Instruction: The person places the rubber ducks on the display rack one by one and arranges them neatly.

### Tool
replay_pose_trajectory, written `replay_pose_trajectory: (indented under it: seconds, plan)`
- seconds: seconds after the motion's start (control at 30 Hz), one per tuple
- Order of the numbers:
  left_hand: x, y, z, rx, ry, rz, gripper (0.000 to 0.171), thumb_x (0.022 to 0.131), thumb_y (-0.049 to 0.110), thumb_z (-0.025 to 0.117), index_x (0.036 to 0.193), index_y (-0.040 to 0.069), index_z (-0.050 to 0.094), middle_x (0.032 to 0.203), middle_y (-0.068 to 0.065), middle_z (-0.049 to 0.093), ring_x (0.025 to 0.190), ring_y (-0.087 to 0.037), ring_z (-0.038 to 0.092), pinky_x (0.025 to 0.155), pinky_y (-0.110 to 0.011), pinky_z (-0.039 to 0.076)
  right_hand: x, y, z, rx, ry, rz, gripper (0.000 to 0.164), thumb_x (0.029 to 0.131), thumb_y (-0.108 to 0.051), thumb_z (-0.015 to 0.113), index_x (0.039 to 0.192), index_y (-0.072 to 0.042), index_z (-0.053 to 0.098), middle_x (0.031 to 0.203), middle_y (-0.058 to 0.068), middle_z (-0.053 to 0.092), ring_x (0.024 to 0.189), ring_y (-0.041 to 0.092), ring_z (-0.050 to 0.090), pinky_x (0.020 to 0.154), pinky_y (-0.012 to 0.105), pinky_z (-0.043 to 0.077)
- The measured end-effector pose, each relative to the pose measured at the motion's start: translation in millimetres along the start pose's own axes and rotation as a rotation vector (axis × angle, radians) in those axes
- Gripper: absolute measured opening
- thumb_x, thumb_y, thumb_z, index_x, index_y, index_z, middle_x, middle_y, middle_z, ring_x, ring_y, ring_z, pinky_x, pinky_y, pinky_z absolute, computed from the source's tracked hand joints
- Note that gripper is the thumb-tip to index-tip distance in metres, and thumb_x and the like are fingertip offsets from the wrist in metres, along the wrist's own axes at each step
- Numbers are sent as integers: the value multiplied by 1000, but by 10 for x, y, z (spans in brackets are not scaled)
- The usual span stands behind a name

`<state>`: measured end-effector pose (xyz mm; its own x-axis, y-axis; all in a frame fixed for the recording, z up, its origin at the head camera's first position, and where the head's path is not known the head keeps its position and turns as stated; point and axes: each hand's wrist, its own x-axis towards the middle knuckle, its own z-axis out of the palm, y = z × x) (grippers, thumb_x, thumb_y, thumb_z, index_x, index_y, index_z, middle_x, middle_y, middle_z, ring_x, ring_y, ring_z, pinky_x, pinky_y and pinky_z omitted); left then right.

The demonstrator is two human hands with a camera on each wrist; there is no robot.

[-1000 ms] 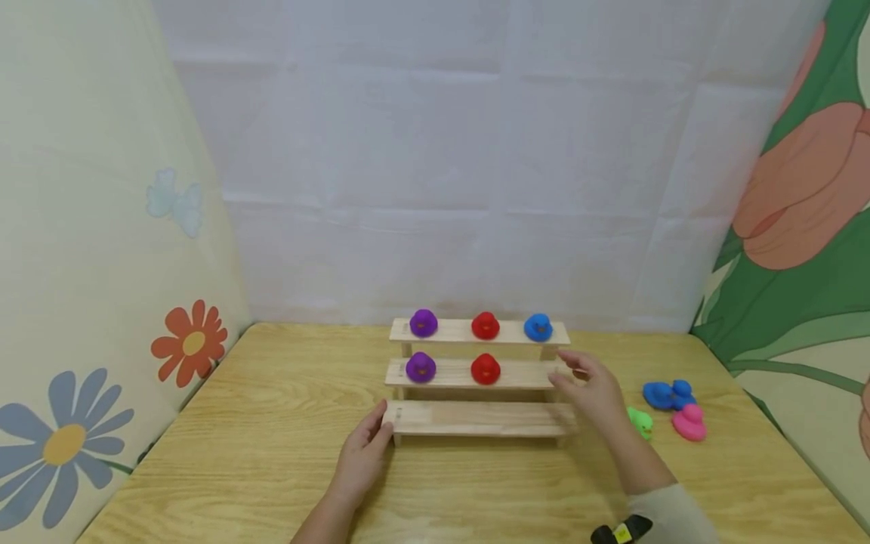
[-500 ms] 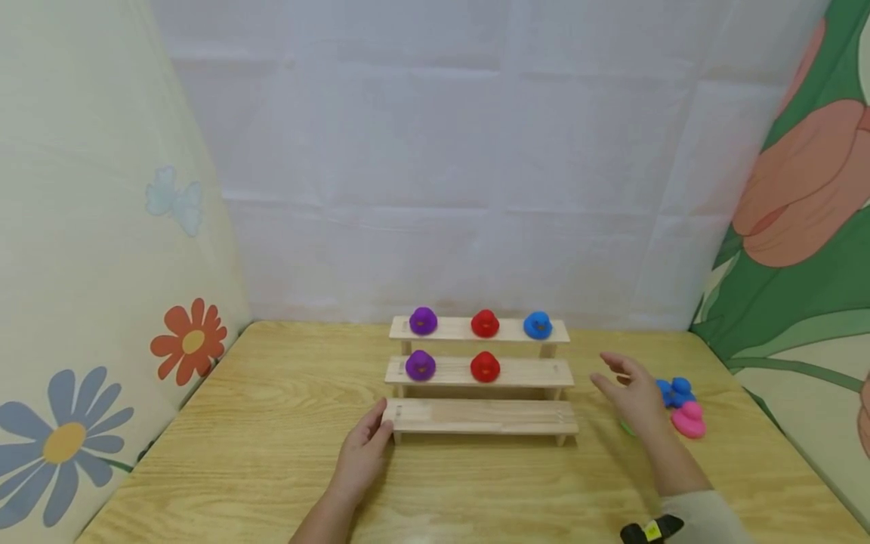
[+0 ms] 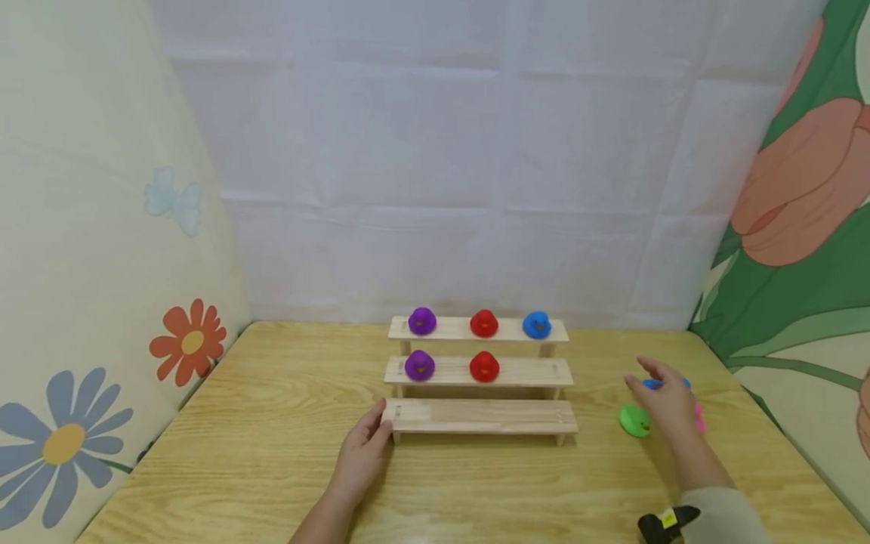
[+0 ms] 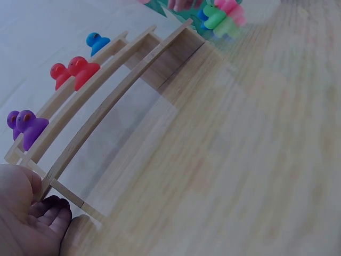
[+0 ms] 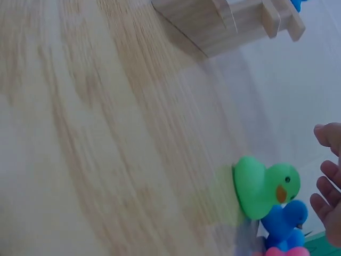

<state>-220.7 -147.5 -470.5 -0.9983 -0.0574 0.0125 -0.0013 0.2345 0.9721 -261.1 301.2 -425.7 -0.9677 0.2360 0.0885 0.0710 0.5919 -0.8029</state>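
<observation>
My left hand (image 3: pixel 359 453) grips the left end of the lowest tier of a three-tier wooden stand (image 3: pixel 485 417); the left wrist view shows thumb and fingers around that board end. On the top tier stand a purple duck (image 3: pixel 422 322), a red duck (image 3: pixel 484 323) and a blue duck (image 3: pixel 537 325). The middle tier bears another purple duck (image 3: pixel 419 366) and red duck (image 3: pixel 485 366). To the right, my right hand (image 3: pixel 669 408) hovers with loosely bent fingers, holding nothing. It partly hides blue ducks (image 3: pixel 652 384) and a pink duck (image 3: pixel 700 417). Just left of it sits a green duck (image 5: pixel 261 186).
The wood-grain table (image 3: pixel 272 468) extends around the stand. Behind it hangs a white cloth (image 3: pixel 435 189). Flower-printed cloths line the left (image 3: pixel 81 264) and right (image 3: pixel 802 227) sides. A black strap with a yellow mark (image 3: pixel 669 521) is on my right wrist.
My right hand has moved from beside the stand's middle tier rightward to over the loose ducks, uncovering the green one. The left hand and the ducks on the stand have stayed put.
</observation>
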Motion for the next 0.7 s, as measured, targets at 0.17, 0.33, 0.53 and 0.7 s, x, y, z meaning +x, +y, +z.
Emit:
replay_pose_trajectory:
  seconds: [0.17, 0.33, 0.53, 0.7]
  plan:
    - [2, 0, -2, -8, 1, 1, 51, 104, 13, 44, 149, -5, 30, 156, -24, 30, 146, -40, 27, 121, -51, 25, 18, 84, -54, -69, 2, 25, 61, 99, -33, 56, 147, 1, 38, 152, 30, 33, 142, 47, 29, 117, 59, 29]
    - [4, -4, 1, -15, 3, 1, 51, 104, 12, 44, 149, -5, 30, 156, -24, 30, 146, -39, 28, 121, -50, 26, 41, 144, -61, -88, 25, 47, 59, 98, -26, 58, 146, 1, 38, 152, 30, 33, 142, 47, 28, 118, 60, 26]
    - [6, -6, -5, -2, 0, 7, 51, 104, 13, 44, 149, -5, 30, 156, -24, 29, 146, -39, 27, 121, -51, 25, 57, 179, -65, -104, 59, 50, 57, 97, -22, 58, 145, 3, 40, 150, 34, 32, 139, 51, 28, 116, 62, 27]
    - [3, -1, -5, -9, -1, 5, 51, 104, 13, 44, 149, -5, 30, 156, -24, 30, 146, -39, 27, 121, -51, 25, 65, 194, -78, -114, 62, 61, 57, 97, -23, 56, 145, 3, 39, 149, 35, 30, 138, 52, 28, 115, 63, 27]
